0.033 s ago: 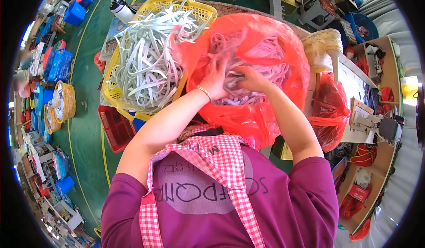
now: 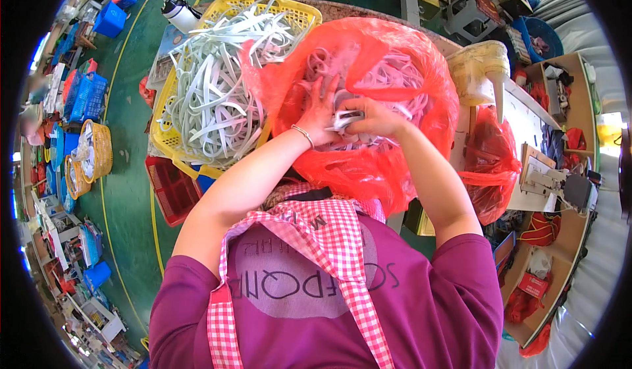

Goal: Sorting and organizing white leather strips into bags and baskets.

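A translucent red plastic bag (image 2: 444, 115) stands open before me, with many narrow pale strips (image 2: 395, 79) coiled inside. Both my hands reach into its mouth. My left hand (image 2: 318, 113), a bracelet at its wrist, lies on the strips at the bag's left part, fingers stretched and apart. Beside it, my right hand (image 2: 374, 117) is closed on a small bunch of white strips (image 2: 345, 119), close to the left palm. Left of the bag, a yellow plastic basket (image 2: 161, 132) is heaped with tangled white strips (image 2: 220, 99). A flap of the bag overlaps the basket's right side.
A white bottle with a black lid (image 2: 179, 13) stands behind the basket. A cloudy plastic jug (image 2: 479, 73) and another red bag (image 2: 490, 165) are at the right, near a sewing machine (image 2: 559, 183). A red crate (image 2: 172, 191) sits low at the left.
The white bunch at my right fingertips now shows plainly, raised between the hands. My left hand has shifted slightly, and the bag's left flap has moved a little further left.
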The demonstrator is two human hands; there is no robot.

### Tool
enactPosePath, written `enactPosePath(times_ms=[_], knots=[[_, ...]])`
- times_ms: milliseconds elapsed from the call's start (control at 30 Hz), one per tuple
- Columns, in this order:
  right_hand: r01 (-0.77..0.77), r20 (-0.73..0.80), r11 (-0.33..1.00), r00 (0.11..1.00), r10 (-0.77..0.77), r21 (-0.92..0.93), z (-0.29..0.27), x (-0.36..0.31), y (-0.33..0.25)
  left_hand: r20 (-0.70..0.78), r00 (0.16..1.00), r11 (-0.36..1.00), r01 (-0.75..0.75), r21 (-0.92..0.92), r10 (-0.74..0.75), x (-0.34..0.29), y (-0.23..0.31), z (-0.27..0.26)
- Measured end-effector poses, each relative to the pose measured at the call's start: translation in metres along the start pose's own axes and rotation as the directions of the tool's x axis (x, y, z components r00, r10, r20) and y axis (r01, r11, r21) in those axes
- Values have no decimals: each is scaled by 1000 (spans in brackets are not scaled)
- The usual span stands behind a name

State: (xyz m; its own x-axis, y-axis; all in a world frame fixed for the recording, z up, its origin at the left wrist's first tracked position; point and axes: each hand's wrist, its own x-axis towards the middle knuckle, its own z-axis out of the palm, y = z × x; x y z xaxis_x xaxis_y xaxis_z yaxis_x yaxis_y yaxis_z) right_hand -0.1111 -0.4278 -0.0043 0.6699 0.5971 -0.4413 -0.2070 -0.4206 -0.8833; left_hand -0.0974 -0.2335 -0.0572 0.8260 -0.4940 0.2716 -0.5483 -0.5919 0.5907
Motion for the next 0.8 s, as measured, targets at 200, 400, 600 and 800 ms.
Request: enactPosePath(times_ms=[200,400,600,800], knots=[[315,-761,915,649,-13,253,-163,-51,182,911,364,976,163,144,-195,31,7,-19],[-488,-796,656,517,-314,-576,-42,12,101,359,932,998,60,-11,-52,-11,1,-7],[-98,-391,994,914,113,56,-60,2,22,16,995,959,102,-264,-101,12,-11,15],[-511,-903,846,276,329,153,-197,-20,100,275,961,859,165,-484,-30,8,16,-8]])
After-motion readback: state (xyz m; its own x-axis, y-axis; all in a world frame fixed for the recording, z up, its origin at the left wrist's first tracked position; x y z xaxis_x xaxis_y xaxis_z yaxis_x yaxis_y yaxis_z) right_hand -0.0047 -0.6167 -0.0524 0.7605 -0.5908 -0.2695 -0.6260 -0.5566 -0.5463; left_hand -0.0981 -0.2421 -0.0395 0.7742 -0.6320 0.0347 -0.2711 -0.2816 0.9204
